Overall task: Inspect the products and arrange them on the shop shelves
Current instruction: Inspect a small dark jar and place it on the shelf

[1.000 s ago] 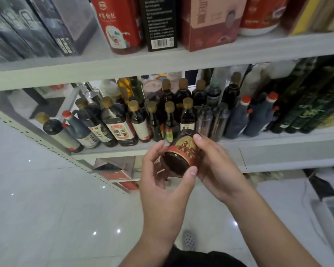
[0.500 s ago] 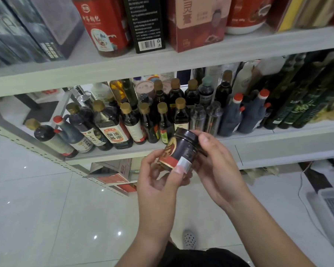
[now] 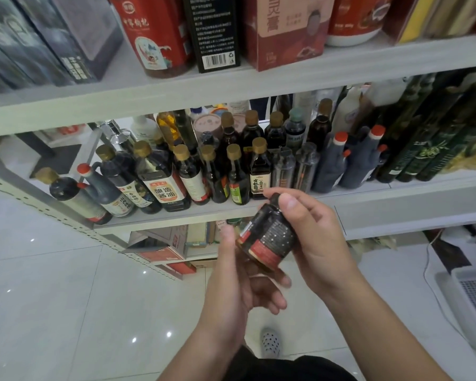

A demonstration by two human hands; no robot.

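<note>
A small dark glass jar with a black-and-red label (image 3: 267, 236) is held tilted before the front edge of the white bottle shelf (image 3: 396, 200). The right hand (image 3: 318, 243) clasps its lid end; the left hand (image 3: 241, 276) cradles its base with loosely curled fingers.

Jar (image 3: 267, 237): dark, red-banded label, tilted, held before the middle shelf (image 3: 396, 200)
Right hand (image 3: 313, 237): grips jar's top
Left hand (image 3: 239, 279): supports jar's base

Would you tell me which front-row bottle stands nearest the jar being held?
The gold-capped bottle with the dark brown label, just above the jar; others stand further left.
</note>
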